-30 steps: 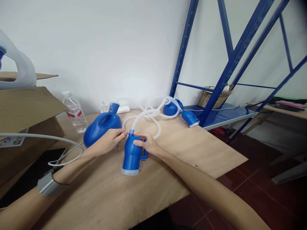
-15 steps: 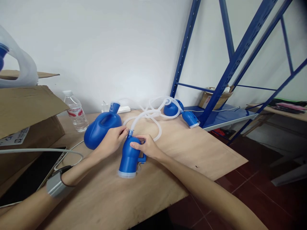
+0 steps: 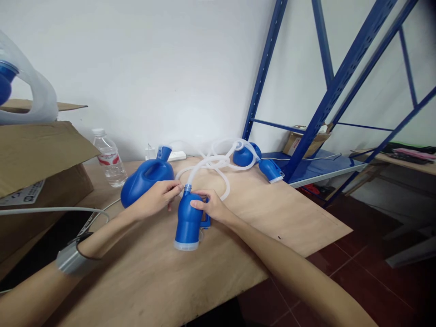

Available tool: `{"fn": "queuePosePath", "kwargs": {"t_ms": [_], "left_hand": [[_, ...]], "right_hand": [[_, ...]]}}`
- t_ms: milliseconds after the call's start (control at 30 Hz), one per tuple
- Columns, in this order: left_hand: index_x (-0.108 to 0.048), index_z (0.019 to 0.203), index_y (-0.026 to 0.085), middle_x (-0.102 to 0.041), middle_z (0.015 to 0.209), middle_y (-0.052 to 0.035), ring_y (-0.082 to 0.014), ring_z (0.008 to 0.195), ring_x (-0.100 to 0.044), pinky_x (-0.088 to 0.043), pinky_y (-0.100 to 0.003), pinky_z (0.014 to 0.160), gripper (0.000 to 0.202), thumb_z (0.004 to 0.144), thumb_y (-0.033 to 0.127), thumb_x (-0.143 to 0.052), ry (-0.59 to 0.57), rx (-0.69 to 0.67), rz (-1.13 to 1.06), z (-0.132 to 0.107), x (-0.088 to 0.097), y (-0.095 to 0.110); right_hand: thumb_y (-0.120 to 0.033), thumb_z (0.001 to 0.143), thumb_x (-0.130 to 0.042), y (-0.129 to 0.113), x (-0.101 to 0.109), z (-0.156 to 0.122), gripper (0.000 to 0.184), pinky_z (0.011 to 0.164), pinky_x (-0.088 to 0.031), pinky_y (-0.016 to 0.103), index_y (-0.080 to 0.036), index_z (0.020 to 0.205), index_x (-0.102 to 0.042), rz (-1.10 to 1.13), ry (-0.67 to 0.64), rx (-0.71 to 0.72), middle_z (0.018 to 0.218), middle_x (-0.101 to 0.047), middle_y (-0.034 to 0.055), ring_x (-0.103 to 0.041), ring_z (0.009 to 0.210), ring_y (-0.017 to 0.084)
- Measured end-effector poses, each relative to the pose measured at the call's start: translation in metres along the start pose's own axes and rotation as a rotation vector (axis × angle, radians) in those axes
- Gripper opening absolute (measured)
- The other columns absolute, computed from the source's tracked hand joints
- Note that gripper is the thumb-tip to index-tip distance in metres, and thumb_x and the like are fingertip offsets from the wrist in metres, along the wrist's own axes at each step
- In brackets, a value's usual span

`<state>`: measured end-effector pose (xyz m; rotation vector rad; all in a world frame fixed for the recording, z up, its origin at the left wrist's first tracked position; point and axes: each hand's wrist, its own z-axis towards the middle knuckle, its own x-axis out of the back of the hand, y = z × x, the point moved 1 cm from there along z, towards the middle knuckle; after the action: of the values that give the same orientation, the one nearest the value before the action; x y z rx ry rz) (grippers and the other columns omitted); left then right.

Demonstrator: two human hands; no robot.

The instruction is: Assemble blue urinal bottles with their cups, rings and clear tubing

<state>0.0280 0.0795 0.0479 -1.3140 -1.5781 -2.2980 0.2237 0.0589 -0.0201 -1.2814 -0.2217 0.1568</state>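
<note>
A blue plastic urinal funnel (image 3: 188,226), bottle-shaped with a side handle and a translucent cap at its wide end, stands tilted on the table. My right hand (image 3: 211,205) is closed round its upper right side, thumb in front. A translucent hose (image 3: 195,173) runs up from the funnel's narrow neck. My left hand (image 3: 161,197) is pinched beside that neck; whatever its fingertips hold is too small to make out. Just behind lies a blue urinal jug (image 3: 145,179) with a moulded handle, its spout tipped up.
Farther right lie a second blue funnel (image 3: 270,170) and another blue jug (image 3: 243,156), with looping hose between. A water bottle (image 3: 111,159) stands beside a cardboard box (image 3: 44,141). Blue metal shelving (image 3: 327,100) rises on the right. The wooden table (image 3: 245,236) ends at the front right.
The funnel has shifted slightly right and stands a little straighter, with my right hand still on it. My left fingertips remain by its neck; the left wrist has moved slightly left.
</note>
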Motion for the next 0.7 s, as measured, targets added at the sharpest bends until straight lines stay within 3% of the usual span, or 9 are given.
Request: {"fn": "queuePosePath", "kwargs": {"t_ms": [700], "left_hand": [[-0.047,0.069,0.022,-0.055,0.06,0.0034,-0.0178,0.058,-0.061,-0.046,-0.03,0.063,0.045,0.095,0.059,-0.042,-0.003,-0.002,-0.108,0.0023,-0.0076,-0.0042]], "right_hand": [[-0.055,0.07,-0.079,0.0045,0.0083,0.0026,0.05,0.074,-0.053,0.032,-0.013,0.096,-0.077,-0.017,-0.034,0.061,0.086,-0.073,0.0051,-0.066,0.079,0.021]]}}
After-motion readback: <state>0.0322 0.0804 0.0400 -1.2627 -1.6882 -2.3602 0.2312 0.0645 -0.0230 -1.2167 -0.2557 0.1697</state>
